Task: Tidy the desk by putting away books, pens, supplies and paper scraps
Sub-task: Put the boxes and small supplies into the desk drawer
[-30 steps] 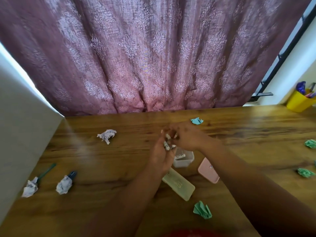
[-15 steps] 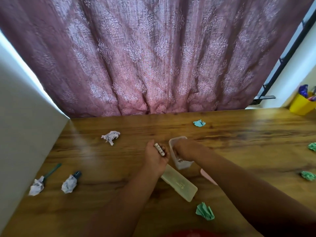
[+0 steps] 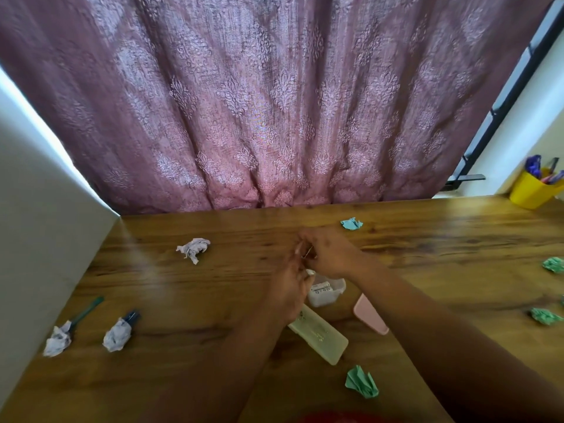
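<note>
My left hand [image 3: 290,288] and my right hand [image 3: 329,254] meet above the middle of the wooden desk [image 3: 427,239]. Their fingertips pinch a small thin item [image 3: 307,252] between them; it is too blurred to name. Just below the hands stands a small clear box [image 3: 331,296] with white pieces inside. A long clear case [image 3: 322,338] lies partly under my left wrist. A pink flat thing [image 3: 370,315] lies beside my right forearm.
Crumpled paper lies around: white [image 3: 193,248], two grey balls [image 3: 117,334] [image 3: 58,341] on a blue pen [image 3: 133,315] and a teal pen [image 3: 87,311], green scraps [image 3: 361,383] [image 3: 554,264] [image 3: 546,316], a teal one [image 3: 351,223]. A yellow pen cup [image 3: 531,192] stands far right.
My right hand has let go of the clear box, which now stands upright on the desk, and has risen to meet my left hand above it.
</note>
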